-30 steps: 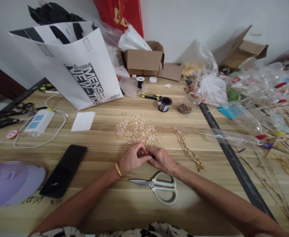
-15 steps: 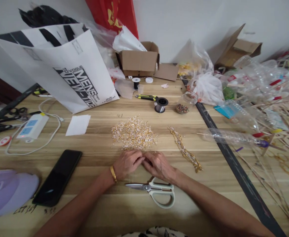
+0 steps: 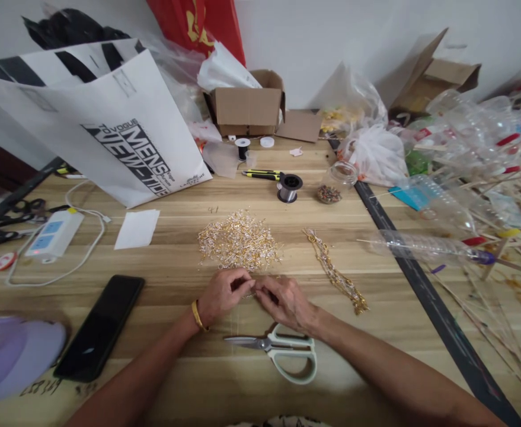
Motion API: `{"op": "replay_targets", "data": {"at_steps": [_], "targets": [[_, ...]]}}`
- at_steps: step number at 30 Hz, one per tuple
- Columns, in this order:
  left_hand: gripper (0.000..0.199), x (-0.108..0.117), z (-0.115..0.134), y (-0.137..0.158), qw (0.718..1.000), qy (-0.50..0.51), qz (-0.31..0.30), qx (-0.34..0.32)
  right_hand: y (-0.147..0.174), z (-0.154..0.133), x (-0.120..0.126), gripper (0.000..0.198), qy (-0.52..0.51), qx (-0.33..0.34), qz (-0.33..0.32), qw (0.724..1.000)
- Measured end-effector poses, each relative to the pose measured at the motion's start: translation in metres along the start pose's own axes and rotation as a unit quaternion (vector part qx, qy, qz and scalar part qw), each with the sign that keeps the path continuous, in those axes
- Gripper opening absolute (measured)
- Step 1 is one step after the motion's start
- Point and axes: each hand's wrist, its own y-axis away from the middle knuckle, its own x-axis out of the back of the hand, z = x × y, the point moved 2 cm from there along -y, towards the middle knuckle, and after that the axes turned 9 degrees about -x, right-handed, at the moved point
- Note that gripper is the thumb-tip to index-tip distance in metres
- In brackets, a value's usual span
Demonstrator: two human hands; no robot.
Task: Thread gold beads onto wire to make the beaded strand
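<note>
My left hand, a gold bracelet on its wrist, is closed in a pinch just in front of a pile of small gold and clear beads. Fingertip to fingertip with it, my right hand is pinched too. A thin strand seems to hang below the fingers, but what they grip is too small to make out. Scissors with pale green handles lie just below the hands, blades to the left. Right of the pile rests a bundle of beaded gold chains.
A black phone and a white power strip lie at left, near a large paper bag. Behind the beads are a wire spool, a utility knife and a jar of beads. Plastic bottles crowd the right.
My fingers have shifted slightly, and a small gap now shows between my left thumb and forefinger. The head view has moved a little. Scissors, chains and bead pile lie as before.
</note>
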Motion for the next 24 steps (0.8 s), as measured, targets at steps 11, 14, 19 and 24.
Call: {"op": "replay_targets", "data": {"at_steps": [11,14,19,24], "targets": [[0.025,-0.003,-0.005,-0.004,0.998,-0.025,-0.046,0.015,0.003,-0.014,-0.001,0.019,0.223,0.099,-0.11,0.964],[0.025,-0.003,-0.005,-0.004,0.998,-0.029,-0.049,0.011,0.003,-0.015,-0.001,0.021,0.227,0.103,-0.127,0.96],[0.018,-0.004,-0.005,-0.007,0.997,-0.022,-0.067,0.002,0.005,-0.016,-0.001,0.019,0.225,0.118,-0.143,0.957],[0.023,-0.01,-0.002,-0.014,0.99,-0.055,-0.092,-0.097,0.006,-0.015,-0.003,0.018,0.233,0.133,-0.139,0.953]]}}
